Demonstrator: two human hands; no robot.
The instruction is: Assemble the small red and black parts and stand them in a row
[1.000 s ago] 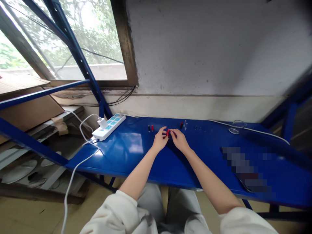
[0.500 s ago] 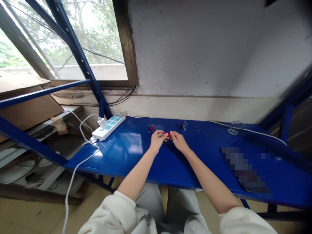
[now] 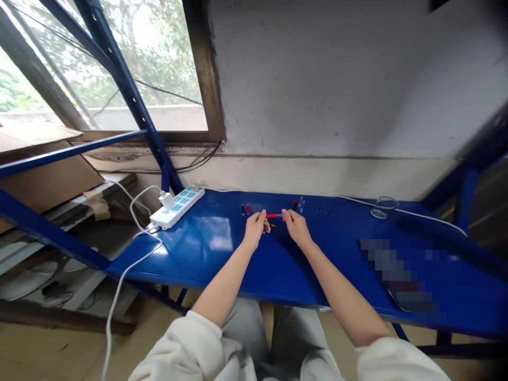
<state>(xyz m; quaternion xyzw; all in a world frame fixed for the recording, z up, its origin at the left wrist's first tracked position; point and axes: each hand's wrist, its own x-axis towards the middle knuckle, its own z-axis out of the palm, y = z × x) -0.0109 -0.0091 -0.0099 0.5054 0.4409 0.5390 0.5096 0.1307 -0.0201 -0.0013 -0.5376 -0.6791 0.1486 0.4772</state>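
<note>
Over the middle of the blue table (image 3: 222, 270), a thin red pen (image 3: 273, 216) lies level between my hands. My left hand (image 3: 255, 230) pinches its left end, and my right hand (image 3: 296, 226) pinches its right end, which looks clear. Fingers cover both ends. Something thin shows below the pen by my left fingers, too small to name. Beyond my left hand stand a small black cylinder (image 3: 243, 210) and a small red cylinder (image 3: 248, 208). Behind my right hand are a dark red piece (image 3: 295, 203) and several clear tubes (image 3: 302, 205).
A white power strip (image 3: 177, 208) with a plug and cable occupies the table's back left. Tiny clear parts (image 3: 321, 209) lie right of the tubes. Two clear round items (image 3: 379, 214) sit near a white cable at back right. A blurred-out dark object (image 3: 397, 278) lies right.
My hands have drawn slightly apart, the right one moving rightward. More of the red pen now shows between them, including a clear stretch by my right fingers.
</note>
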